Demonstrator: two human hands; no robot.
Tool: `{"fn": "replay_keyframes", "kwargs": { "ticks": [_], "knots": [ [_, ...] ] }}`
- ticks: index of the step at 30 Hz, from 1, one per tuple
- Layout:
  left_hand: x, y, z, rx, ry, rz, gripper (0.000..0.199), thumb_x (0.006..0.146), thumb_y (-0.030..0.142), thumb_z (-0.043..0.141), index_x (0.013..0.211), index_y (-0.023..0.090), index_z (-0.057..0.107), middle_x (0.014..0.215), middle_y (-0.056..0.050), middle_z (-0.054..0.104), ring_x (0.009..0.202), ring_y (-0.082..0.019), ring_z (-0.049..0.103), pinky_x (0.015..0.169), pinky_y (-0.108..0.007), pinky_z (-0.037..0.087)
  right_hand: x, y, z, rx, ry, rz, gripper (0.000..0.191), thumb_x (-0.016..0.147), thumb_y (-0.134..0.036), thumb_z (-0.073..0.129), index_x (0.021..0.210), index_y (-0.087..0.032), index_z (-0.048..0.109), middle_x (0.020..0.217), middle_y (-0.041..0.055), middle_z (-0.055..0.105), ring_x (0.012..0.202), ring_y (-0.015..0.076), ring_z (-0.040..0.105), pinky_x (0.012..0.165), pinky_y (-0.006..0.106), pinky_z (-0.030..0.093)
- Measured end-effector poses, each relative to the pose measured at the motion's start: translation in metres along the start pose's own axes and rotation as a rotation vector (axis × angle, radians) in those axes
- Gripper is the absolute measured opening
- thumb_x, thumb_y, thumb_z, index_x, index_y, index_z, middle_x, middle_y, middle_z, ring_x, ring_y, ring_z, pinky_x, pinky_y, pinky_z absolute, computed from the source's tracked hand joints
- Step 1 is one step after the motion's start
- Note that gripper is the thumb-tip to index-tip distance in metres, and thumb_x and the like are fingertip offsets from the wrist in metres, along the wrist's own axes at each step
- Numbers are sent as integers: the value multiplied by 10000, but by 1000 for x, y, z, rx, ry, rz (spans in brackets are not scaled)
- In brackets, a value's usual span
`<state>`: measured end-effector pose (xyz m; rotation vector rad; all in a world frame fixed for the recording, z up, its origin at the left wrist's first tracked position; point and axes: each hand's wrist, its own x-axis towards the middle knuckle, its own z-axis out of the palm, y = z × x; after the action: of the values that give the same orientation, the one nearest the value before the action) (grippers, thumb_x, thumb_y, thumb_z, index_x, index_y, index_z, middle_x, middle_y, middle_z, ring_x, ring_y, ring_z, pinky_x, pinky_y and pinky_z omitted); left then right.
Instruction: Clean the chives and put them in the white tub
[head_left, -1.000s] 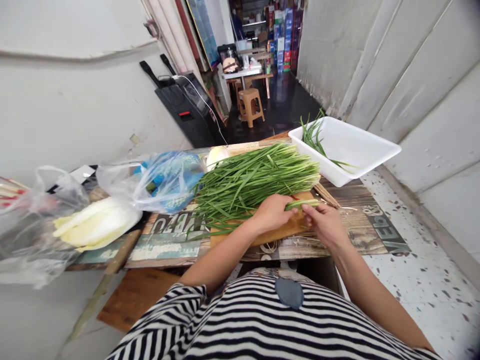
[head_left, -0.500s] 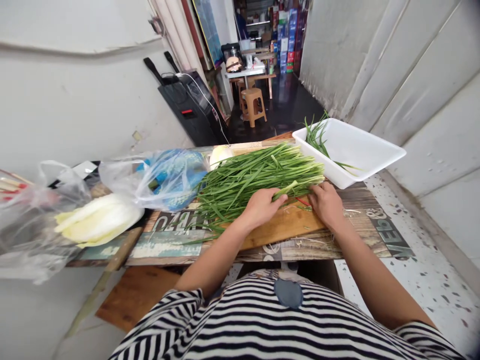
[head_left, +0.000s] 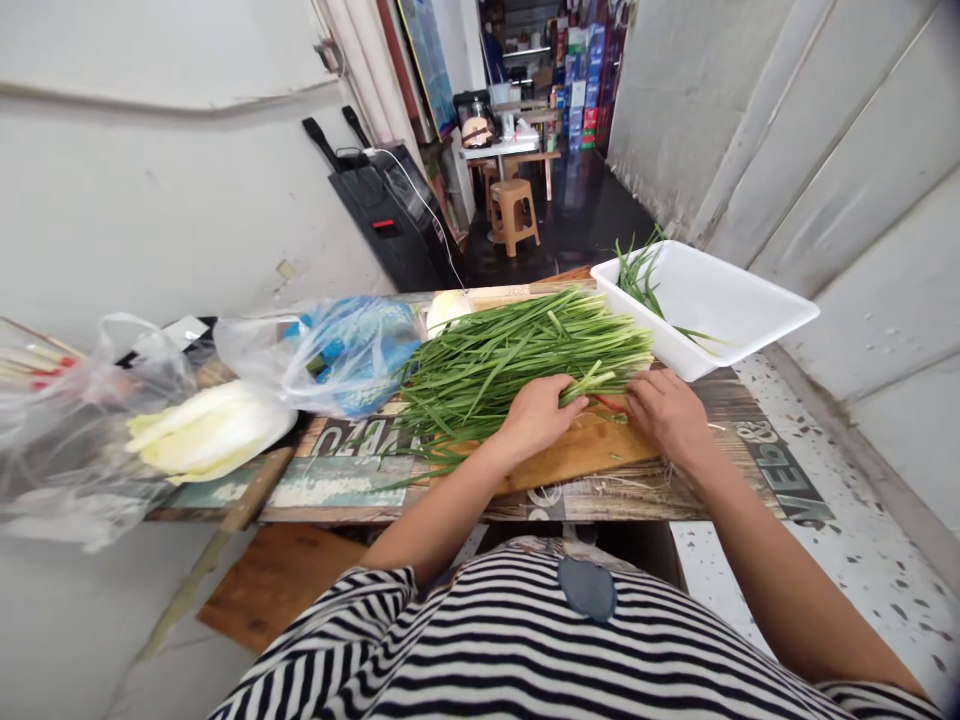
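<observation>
A large pile of garlic chives (head_left: 517, 350) lies across the wooden cutting board (head_left: 600, 455), pale stem ends to the right. Between thumb and fingers, my left hand (head_left: 544, 415) pinches a few chive stalks, held over the front of the pile. My right hand (head_left: 667, 415) is at the pale ends, its fingers curled together; whatever they grip is hidden. A thin red strip (head_left: 609, 403) shows on the board between both hands. Behind my right hand stands a white plastic tub (head_left: 750, 300) with some loose chives (head_left: 639, 275) at its left end.
On the left of the table lie a napa cabbage (head_left: 214, 435), a clear bag with blue netting (head_left: 360, 350) and another plastic bag (head_left: 75, 450). A wooden handle (head_left: 259, 490) sticks out over the front edge. Beyond are a brown stool (head_left: 514, 215) and a wall at right.
The view has shifted slightly. Several stalk ends now fan out from my left hand, and my right hand's fingers have shifted a little at the stem ends.
</observation>
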<state>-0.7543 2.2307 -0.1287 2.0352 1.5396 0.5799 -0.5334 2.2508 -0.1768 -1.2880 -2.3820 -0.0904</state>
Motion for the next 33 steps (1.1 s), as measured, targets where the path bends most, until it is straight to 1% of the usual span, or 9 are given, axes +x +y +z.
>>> {"fn": "replay_keyframes", "kwargs": {
  "ticks": [4,9,13,17,22,25,29,31,33],
  "knots": [
    [0,4,3,32,-8,52,233,925,282,510,998,188,711,918,-42,686,868,-179,620,787,-259,445,-23,-13,-14,385,80,72,183,917,-297,481,965,-202,629,978,77,671,926,208,599,835,354,475],
    [2,10,13,24,-167,274,209,887,242,581,1031,180,719,1064,-60,671,989,-177,600,885,-254,441,-41,-24,-3,812,111,378,194,825,-368,619,939,-217,657,874,34,684,755,175,614,683,320,492],
    [5,10,21,10,-181,191,205,887,264,571,1003,183,719,1006,-39,726,915,-183,636,833,-262,454,-35,-38,2,1135,102,576,298,747,-442,695,941,-216,682,838,32,695,712,168,619,639,310,507],
    [4,9,22,15,-172,165,197,885,293,583,967,181,722,945,-30,736,862,-179,649,762,-240,452,-30,-45,-2,1091,78,653,344,700,-504,713,865,-203,716,722,32,684,604,153,571,562,296,480],
    [1,11,16,202,-122,186,194,891,287,582,945,158,717,934,-78,723,917,-223,640,832,-288,460,-37,-26,3,1002,-102,685,425,718,-589,650,782,-170,682,633,25,639,463,127,490,451,278,406],
    [-1,13,12,302,-115,171,204,888,271,578,954,136,717,927,-113,719,916,-263,644,839,-336,475,-39,-11,7,602,31,618,363,812,-477,543,911,-169,708,788,80,692,593,186,581,567,337,470],
    [-4,15,10,353,-111,189,190,875,237,581,933,119,719,938,-126,719,919,-278,649,852,-353,482,-34,-9,0,254,164,284,394,824,-303,491,1141,-136,655,1194,180,621,1068,296,588,884,461,465],
    [-6,15,10,330,-107,205,185,873,237,582,934,124,715,943,-116,721,916,-271,652,848,-347,488,-30,-14,-7,242,128,96,400,828,-268,505,1189,-147,630,1275,172,569,1173,300,525,954,482,422],
    [-7,14,11,303,-111,212,179,869,238,584,934,131,712,942,-109,722,908,-267,658,831,-344,495,-27,-20,-11,274,34,-4,329,860,-274,508,1134,-183,665,1173,132,627,1097,277,554,937,464,428]
  ]
}}
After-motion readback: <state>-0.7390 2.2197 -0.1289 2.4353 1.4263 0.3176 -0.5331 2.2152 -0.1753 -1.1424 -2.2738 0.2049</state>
